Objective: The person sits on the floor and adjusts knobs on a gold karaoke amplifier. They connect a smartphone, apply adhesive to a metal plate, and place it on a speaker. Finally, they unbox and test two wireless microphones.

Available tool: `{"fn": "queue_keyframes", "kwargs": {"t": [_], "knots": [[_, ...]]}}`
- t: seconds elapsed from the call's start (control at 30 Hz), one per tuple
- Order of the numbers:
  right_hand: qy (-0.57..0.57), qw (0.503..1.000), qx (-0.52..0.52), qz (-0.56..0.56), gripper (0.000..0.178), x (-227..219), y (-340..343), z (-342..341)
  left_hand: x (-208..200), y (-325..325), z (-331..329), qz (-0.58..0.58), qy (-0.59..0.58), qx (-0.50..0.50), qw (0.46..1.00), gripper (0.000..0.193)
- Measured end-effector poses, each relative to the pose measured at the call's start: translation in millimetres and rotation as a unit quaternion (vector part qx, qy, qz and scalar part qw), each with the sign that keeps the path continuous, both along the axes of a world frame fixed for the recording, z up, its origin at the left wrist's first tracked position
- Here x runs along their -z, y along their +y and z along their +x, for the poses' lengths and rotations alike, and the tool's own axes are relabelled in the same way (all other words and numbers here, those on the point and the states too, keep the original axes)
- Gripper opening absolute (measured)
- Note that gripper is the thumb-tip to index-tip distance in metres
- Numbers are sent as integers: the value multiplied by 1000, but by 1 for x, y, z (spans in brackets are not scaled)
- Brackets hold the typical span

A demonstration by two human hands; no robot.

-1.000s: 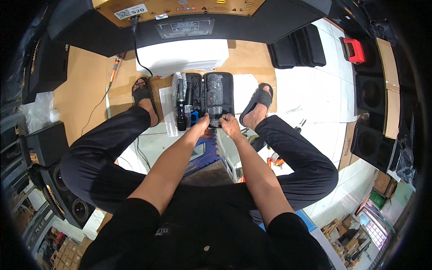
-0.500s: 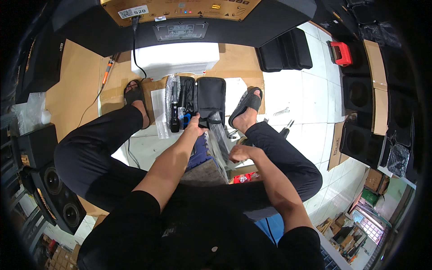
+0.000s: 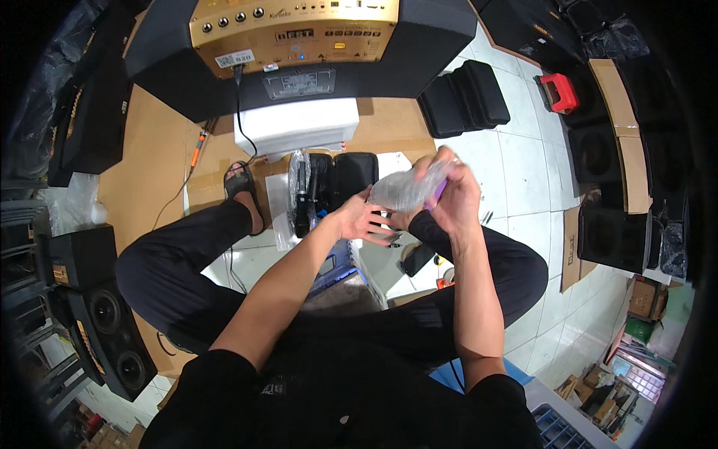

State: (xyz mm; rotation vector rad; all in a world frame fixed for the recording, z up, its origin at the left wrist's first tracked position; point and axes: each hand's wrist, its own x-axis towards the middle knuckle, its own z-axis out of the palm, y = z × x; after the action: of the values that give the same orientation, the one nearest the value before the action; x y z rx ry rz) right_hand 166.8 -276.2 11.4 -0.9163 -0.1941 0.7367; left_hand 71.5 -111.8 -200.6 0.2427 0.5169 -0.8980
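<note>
Right of the case (image 3: 354,173), the right hand (image 3: 458,193) is gripping likely light, slippery plastic (image 3: 402,191), best pinched edgewise, while the left hand (image 3: 363,218) is hovering splayed, contact unclear.

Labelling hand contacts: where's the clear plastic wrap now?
In the head view, the clear plastic wrap is right of centre, gripped by the right hand, with the left hand near its left end and the black case upper left.

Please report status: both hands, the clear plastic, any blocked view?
Right hand gripping clear plastic, held up. Left hand open beside it, fingers spread; contact unclear. Left hand partly hides open black case.
</note>
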Motion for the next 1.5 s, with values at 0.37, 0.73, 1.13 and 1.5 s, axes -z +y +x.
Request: {"fn": "queue_keyframes", "kwargs": {"t": [0.37, 0.73, 1.13, 1.5], "knots": [[131, 971, -9, 202, 21, -39, 17, 14, -83, 23, 19, 101, -170, -368, 909, 47], [-418, 830, 87, -360, 59, 19, 57, -9, -73, -7, 4, -10, -13, -416, 909, 40], [-302, 895, 128, -301, 39, -22, 29, 17, -59, 3, 3, 166, -6, -402, 900, 30], [-390, 880, 78, -258, 78, 15, 41, 10, -81, -1, 10, 7, -69, -363, 929, 56]]}}
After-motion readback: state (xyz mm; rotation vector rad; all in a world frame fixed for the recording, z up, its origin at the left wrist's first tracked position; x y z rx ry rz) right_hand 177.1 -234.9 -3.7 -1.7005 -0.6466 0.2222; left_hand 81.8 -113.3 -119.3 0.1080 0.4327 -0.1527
